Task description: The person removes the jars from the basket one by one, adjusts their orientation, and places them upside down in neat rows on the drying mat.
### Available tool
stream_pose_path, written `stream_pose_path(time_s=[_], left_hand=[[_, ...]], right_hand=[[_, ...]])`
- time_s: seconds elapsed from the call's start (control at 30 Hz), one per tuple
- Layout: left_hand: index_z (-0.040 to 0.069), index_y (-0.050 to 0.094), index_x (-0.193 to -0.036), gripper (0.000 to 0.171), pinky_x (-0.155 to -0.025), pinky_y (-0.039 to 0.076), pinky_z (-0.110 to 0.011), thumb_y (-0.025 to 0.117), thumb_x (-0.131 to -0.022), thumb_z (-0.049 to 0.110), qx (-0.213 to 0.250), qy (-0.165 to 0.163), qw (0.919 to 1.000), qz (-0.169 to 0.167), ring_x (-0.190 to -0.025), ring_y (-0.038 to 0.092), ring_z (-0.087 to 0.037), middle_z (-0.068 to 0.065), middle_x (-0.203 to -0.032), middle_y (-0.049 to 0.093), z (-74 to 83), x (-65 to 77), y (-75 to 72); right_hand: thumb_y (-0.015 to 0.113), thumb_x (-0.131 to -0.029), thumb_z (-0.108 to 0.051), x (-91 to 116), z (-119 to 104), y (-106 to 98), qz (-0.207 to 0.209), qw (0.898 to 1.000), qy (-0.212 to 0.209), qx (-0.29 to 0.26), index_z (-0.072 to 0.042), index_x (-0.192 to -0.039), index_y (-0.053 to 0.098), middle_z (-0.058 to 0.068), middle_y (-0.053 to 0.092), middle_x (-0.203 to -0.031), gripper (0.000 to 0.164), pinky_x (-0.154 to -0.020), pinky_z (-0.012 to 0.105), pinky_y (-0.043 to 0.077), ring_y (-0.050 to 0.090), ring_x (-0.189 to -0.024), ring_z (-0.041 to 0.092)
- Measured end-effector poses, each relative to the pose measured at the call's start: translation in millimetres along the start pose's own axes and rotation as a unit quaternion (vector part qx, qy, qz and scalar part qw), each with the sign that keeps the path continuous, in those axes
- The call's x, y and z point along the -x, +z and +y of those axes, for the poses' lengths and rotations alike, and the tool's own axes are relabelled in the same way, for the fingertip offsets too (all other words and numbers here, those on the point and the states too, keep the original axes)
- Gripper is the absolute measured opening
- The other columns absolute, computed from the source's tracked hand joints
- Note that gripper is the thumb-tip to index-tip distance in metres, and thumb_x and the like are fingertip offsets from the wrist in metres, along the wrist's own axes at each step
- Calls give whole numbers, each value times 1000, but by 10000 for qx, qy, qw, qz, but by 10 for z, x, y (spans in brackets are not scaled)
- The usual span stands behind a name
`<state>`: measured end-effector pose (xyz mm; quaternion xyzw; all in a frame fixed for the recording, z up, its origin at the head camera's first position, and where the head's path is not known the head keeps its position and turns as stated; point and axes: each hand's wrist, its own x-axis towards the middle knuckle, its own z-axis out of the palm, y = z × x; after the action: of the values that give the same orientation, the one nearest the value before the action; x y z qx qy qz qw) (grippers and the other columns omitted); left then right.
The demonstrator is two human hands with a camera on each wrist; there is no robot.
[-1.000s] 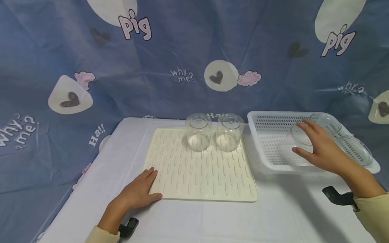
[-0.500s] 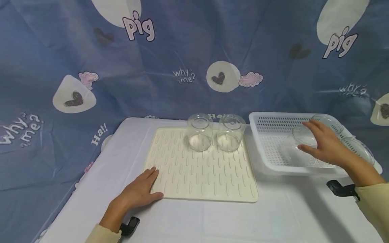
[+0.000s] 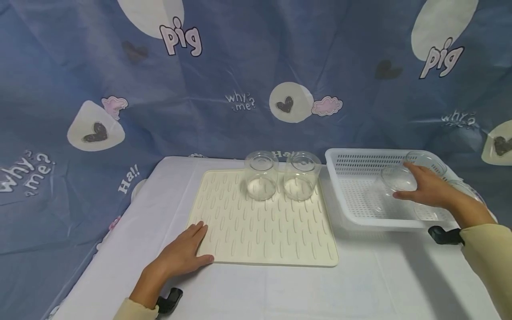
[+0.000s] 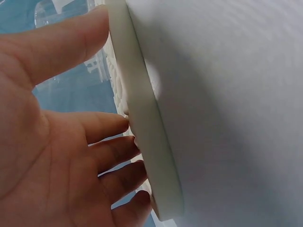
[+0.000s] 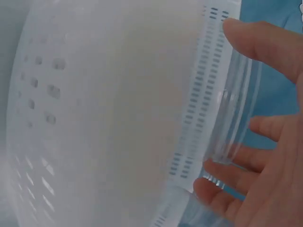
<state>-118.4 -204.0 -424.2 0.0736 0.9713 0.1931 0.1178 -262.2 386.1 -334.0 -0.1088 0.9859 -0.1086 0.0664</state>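
Note:
My left hand [image 3: 180, 251] rests with straight fingers on the near left corner of a cream ridged drying mat [image 3: 268, 226]. In the left wrist view the fingertips and thumb [image 4: 71, 42] touch the mat's edge [image 4: 149, 118]. On the mat's far side stand two clear cups, a left cup [image 3: 261, 175] and a right cup [image 3: 301, 175], apparently upside down. My right hand [image 3: 434, 189] reaches into a white slotted basket [image 3: 384, 223], thumb and fingers spread beside a clear cup [image 3: 382, 191]. No firm grip shows on that cup.
More clear cups lie in the basket, among them a back cup [image 3: 428, 160] and one partly hidden behind the right wrist. A white cloth [image 3: 300, 293] covers the table. Blue printed fabric [image 3: 224, 120] hangs behind it.
My right hand has lowered toward the nearest cup in the basket, and its fingers have drawn slightly closer. The left hand has stayed on the mat's corner. The head view has shifted slightly.

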Motion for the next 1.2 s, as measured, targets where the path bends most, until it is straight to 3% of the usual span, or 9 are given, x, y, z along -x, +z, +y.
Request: stream_pose_path(time_s=[0.33, 0.57, 0.83, 1.03, 1.2], left_hand=[[-5, 38, -149, 91, -115, 34, -61, 76, -82, 43, -38, -22, 10000, 31, -147, 29, -49, -26, -159, 31, 0, 7, -8], [-5, 37, -150, 91, -115, 33, -61, 75, -82, 43, -66, 26, 10000, 65, -147, 29, -49, -26, -159, 31, -13, -1, -28], [-6, 39, -148, 90, -115, 34, -61, 76, -81, 43, 15, 67, 10000, 52, -146, 30, -49, -27, -158, 33, -1, 10, 20], [-5, 40, -148, 90, -115, 34, -61, 76, -81, 42, -24, 28, 10000, 51, -146, 31, -49, -26, -158, 34, 7, 17, 26], [-5, 38, -149, 89, -116, 34, -60, 75, -82, 42, -63, 15, 10000, 35, -147, 30, -48, -26, -158, 33, 1, 7, 8]], right_hand=[[76, -82, -44, -4, -21, 50, -85, 9996, 143, -225, 13, -152, 9, 50, 13, -147, 112, -103, 80, 27, 23, -131, 66], [76, -84, -42, -42, 1, 97, 42, 9974, 191, -690, 13, -153, -2, 50, 11, -149, 119, -99, 75, 37, 35, -126, 66], [80, -81, -41, -29, 35, 252, 123, 9935, 305, -1089, 15, -152, -6, 50, 11, -147, 124, -100, 73, 40, 34, -127, 67], [80, -82, -37, -35, 59, 314, -70, 9877, 381, -1512, 14, -151, -12, 48, 4, -152, 125, -101, 74, 38, 30, -129, 69], [81, -81, -39, -44, 26, 329, 17, 9863, 428, -1595, 11, -152, -14, 47, 13, -151, 129, -100, 73, 39, 30, -131, 67]])
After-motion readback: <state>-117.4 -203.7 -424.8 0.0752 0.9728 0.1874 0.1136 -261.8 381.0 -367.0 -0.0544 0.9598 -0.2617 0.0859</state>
